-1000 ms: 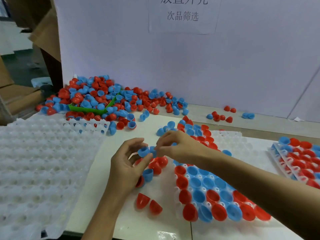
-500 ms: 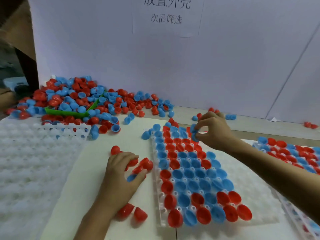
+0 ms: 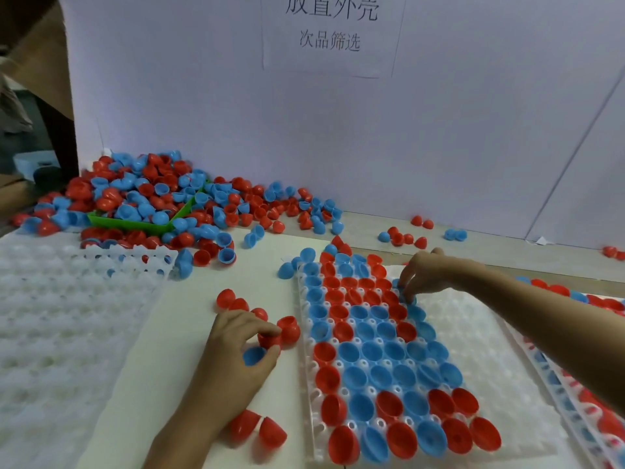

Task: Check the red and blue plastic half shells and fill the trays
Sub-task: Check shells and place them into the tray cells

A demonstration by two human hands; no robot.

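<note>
left hand (image 3: 236, 346): fingers pinch a red shell (image 3: 269, 339), blue shell (image 3: 254, 355) under them, beside the tray (image 3: 490, 350) | right hand (image 3: 427, 272): fingertips together, maybe on a blue shell, at the tray's filled rows | loose shell pile (image 3: 142, 194) far left

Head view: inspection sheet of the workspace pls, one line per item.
Surface: white table, partly bare between the trays.
Job's things: centre tray with its left part filled with red and blue shells, right part unfilled; empty tray at left; another filled tray at right edge.
Clutter: shell pile over a green bin at back left; stray shells along the wall; two red shells by the left wrist.
Grippers: left hand pinches a red shell; right hand sets a blue shell on the centre tray.
Cables: nothing seen.
Surroundings: white backboard with a printed sign; cardboard at left.
</note>
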